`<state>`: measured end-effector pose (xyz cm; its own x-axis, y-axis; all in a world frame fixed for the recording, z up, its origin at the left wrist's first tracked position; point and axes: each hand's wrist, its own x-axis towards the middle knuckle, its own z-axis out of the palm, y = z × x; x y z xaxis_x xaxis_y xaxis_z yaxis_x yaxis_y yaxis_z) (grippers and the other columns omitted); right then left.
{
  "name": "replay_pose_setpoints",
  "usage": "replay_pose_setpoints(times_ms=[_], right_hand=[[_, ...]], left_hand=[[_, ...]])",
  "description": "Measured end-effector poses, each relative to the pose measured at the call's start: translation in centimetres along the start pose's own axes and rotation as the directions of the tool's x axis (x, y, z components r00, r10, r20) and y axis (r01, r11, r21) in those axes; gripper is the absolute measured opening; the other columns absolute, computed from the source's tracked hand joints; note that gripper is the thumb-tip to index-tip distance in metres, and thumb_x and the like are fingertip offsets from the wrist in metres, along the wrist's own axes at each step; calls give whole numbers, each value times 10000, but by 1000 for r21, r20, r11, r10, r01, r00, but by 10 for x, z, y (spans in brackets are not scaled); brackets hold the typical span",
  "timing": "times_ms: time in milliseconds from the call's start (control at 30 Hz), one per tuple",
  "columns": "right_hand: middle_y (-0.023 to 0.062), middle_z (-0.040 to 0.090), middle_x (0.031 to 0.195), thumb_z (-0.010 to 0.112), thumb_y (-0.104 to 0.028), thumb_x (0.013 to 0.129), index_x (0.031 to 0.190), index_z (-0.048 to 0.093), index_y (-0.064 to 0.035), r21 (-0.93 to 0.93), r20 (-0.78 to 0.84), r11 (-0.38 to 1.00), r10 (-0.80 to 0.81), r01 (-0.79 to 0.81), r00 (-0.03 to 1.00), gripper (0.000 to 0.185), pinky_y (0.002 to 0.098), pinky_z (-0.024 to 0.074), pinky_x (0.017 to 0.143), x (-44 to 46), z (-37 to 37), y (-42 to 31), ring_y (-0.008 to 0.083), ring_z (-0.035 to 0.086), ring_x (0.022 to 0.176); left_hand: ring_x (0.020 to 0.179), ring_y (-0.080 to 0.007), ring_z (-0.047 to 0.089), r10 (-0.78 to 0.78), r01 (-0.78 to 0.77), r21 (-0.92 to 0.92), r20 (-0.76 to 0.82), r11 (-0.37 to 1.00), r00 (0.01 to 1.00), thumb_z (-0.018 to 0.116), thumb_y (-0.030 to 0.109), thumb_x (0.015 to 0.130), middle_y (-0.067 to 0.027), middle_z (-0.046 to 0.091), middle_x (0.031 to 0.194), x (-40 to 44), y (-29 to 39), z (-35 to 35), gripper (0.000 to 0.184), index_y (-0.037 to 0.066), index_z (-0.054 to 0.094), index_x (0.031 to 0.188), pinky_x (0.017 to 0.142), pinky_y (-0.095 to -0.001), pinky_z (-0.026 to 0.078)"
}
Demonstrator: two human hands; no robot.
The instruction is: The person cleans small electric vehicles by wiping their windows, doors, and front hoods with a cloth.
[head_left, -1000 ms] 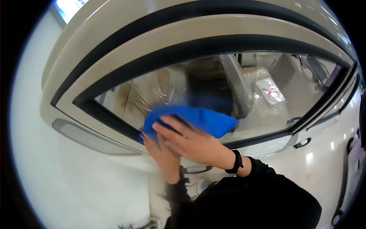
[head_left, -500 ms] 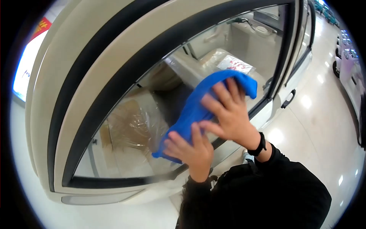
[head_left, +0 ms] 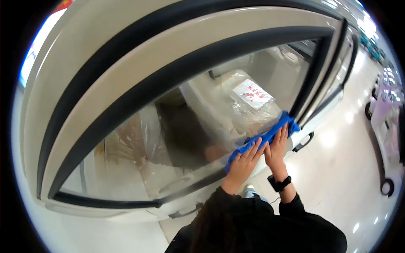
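A blue cloth (head_left: 270, 137) lies bunched along the lower right edge of a vehicle's side window (head_left: 185, 126). My left hand (head_left: 244, 166) presses on its left part, fingers stretched out and pointing up to the right. Close beside it, my right hand (head_left: 277, 148) rests flat on the cloth's right part, near the window's lower right corner, with a black band on the wrist. Neither hand is wrapped round the cloth. Behind the glass sits a seat in clear plastic with a white sheet (head_left: 253, 94) bearing red marks.
The vehicle's beige body (head_left: 97, 76) curves over the window, with black trim. A black door handle (head_left: 303, 142) is to the right of my hands, and another handle (head_left: 185, 211) lies below the window. Light-coloured scooters (head_left: 386, 126) stand at the far right on the shiny floor (head_left: 333, 168).
Both hands and the cloth have moved from the middle of the glass down to the window's lower right edge. The cloth, spread out before, is now bunched narrower. The view has shifted too.
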<state>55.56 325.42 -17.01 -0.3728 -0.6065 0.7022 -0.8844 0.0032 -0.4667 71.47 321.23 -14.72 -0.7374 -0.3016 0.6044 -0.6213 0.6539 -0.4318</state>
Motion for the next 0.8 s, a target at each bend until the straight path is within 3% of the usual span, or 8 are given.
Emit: replay_pose_setpoints(times_ms=[167,233,267,433,533,633,667,800], right_hand=[[283,125,1546,679,-195,851,1486,233,-22,154,120,987,17,-36,993,794,559,170,1125,-61,23,-28,514,123,1412],[274,113,1552,668,-192,864,1492,232,-38,194,121,981,-47,23,992,779,590,168,1112,-62,28,-60,538,107,1403],[260,114,1557,684,-221,854,1482,258,-45,224,97,969,-126,102,987,779,625,130,1103,-60,34,-70,548,83,1402],[231,189,1538,742,-311,773,1346,461,-81,190,66,911,-384,366,921,678,650,91,1081,-20,34,-156,533,131,1388],[151,442,1305,776,-323,718,1156,620,-165,160,52,876,-468,456,882,491,571,277,981,-4,33,-224,458,392,1167],[111,485,1243,795,-323,691,1149,629,-183,187,9,828,-539,529,842,507,515,336,947,-6,42,-279,427,440,1108],[94,497,1254,783,-300,717,1156,639,-199,200,9,815,-557,544,831,473,416,391,935,-7,44,-298,364,470,1122],[105,420,1442,751,-264,743,1292,541,-136,279,104,717,-684,639,722,602,512,272,1070,-16,56,-354,381,366,1336]], left_hand=[[1469,-142,130,-46,43,56,69,997,997,398,317,943,45,292,1556,-73,-11,13,533,328,354,1474,1158,-481,-80],[1459,-127,163,-113,111,65,36,992,993,426,336,934,60,311,1545,-99,-27,3,515,361,396,1448,1163,-454,-7],[1376,-88,310,-164,163,83,3,983,986,469,333,914,80,322,1534,-110,-37,-2,502,411,441,1409,1104,-403,193],[1146,-52,458,-369,384,80,-152,920,917,521,303,890,99,355,1500,-135,-106,-43,482,506,497,1326,871,-318,324],[1359,-208,340,-421,455,84,-258,887,870,502,292,924,5,358,1499,-165,-145,-59,447,511,509,1314,1037,-410,289],[1351,-271,346,-528,567,81,-280,820,802,495,265,923,-24,374,1478,-204,-168,-65,446,500,527,1300,1050,-473,286],[1294,-333,391,-525,560,106,-240,822,816,535,270,911,-125,374,1467,-218,-174,-70,415,418,562,1298,1030,-510,305],[1241,-479,401,-680,694,98,-145,713,719,599,276,889,-320,375,1384,-272,-172,-60,356,184,586,1233,974,-549,369]])
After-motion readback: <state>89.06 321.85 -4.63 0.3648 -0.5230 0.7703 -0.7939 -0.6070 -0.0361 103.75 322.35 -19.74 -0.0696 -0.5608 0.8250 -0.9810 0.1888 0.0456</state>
